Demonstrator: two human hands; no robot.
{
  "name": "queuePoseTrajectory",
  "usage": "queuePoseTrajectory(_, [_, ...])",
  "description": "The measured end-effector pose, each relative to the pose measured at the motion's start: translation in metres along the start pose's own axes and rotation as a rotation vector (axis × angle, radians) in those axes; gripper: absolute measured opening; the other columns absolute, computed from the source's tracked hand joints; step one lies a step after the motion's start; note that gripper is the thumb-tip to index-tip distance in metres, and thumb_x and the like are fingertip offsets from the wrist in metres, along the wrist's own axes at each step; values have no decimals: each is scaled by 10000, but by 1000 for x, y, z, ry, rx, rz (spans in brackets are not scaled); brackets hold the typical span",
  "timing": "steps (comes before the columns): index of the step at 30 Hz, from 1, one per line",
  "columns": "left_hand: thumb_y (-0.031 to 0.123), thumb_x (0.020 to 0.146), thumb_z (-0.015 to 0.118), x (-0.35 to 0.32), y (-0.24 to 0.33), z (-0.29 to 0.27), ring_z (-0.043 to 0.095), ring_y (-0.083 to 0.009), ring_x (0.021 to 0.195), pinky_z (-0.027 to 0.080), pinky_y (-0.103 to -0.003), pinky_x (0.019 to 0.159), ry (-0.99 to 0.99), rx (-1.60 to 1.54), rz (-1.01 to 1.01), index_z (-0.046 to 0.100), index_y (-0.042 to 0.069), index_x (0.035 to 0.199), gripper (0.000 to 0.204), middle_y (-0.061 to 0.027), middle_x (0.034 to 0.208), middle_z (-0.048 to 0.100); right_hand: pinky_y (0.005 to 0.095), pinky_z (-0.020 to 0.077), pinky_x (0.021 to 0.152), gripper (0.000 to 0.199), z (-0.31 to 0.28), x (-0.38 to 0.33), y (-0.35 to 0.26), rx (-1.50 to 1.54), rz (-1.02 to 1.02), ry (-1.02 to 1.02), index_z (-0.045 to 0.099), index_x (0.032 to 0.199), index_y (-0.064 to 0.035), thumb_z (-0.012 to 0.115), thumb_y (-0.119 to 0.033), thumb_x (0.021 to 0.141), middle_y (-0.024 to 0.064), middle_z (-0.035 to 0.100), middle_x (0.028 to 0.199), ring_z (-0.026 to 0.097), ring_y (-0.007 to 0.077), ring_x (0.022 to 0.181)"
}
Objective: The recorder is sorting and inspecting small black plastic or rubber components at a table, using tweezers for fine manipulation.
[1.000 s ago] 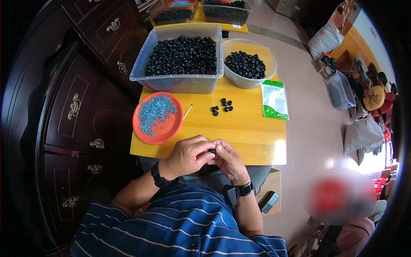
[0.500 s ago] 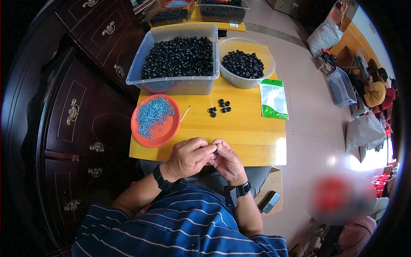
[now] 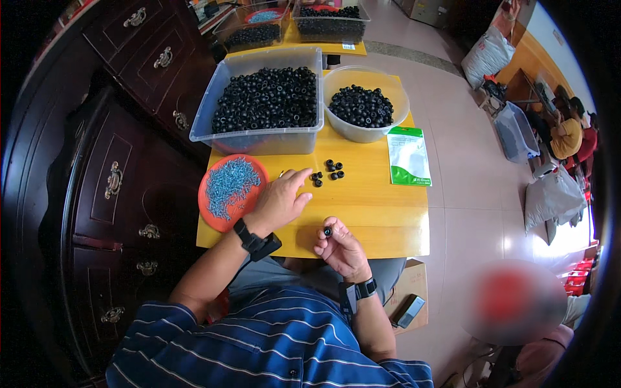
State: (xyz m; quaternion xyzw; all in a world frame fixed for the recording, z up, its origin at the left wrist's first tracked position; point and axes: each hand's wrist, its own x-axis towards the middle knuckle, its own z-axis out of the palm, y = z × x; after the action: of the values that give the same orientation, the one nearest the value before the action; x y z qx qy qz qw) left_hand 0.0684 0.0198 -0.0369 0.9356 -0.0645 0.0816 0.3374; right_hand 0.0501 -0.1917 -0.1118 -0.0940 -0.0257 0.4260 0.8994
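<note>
- In the head view, the right hand (image 3: 343, 251) pinches one black ring (image 3: 328, 231) between its thumb and finger. The pinch is closed on it. The ring is up by the fingertips, at the near side of the yellow table (image 3: 388, 223).
- The left hand (image 3: 283, 199) reaches over the table, well apart from the right hand. Its fingers are stretched out and its thumb is spread away. I see nothing in it – but the underside is hidden.
- Just past the left fingertips lie some loose rings (image 3: 317, 183) in two little bunches.
- The left hand is also beside the orange plate (image 3: 239, 209), which has a pile of tiny silvery-blue bits (image 3: 229, 184) on it.
- Farther back is a big clear box (image 3: 259, 143) with lots of black rings in it. The round tub (image 3: 359, 134) beside it has fewer.
- A green and white bag (image 3: 409, 156) lies flat on the right side.
- The step in hand looks to be this: the right hand holds one ring while the left hand reaches out.
- I think the next move calls for a firm right pinch and soft left fingers – a bump could make the loose rings roll.
</note>
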Motion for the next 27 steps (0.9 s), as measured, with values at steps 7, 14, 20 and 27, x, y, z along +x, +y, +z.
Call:
queuePoseTrajectory(7, [117, 937, 599, 27, -22, 21, 657, -399, 1020, 541, -478, 870, -48, 164, -26, 648, 7, 1205, 294, -208, 1113, 662, 361, 589, 881, 173, -4, 1, 1, 17, 2, -37, 592, 1175, -66, 596, -189, 1055, 103, 664, 1022, 685, 163, 852])
queuePoseTrajectory(14, [107, 913, 615, 30, -21, 37, 692, -366, 902, 559, -475, 799, 20, 103, 21, 721, 39, 1036, 176, -156, 1001, 697, 360, 590, 888, 187, -6, 3, -1, 17, 26, -55, 591, 1186, -60, 592, -195, 1057, 106, 667, 1032, 697, 171, 877])
queuePoseTrajectory(20, [80, 898, 624, 38, -20, 33, 689, -364, 911, 557, -458, 801, 55, 3, -1, 718, 43, 1046, 180, -154, 991, 692, 351, 587, 876, 191, -7, 3, 1, 22, 30, -59, 595, 1181, -59, 597, -202, 1054, 106, 668, 1036, 693, 177, 889])
queuePoseTrajectory(27, [79, 898, 626, 50, -21, 36, 676, -362, 909, 549, -474, 794, 69, 113, 63, 722, 57, 1049, 180, -147, 978, 680, 348, 577, 865, 199, -7, 3, 1, 17, 38, -52, 595, 1184, -60, 606, -206, 1050, 105, 669, 1041, 684, 187, 889])
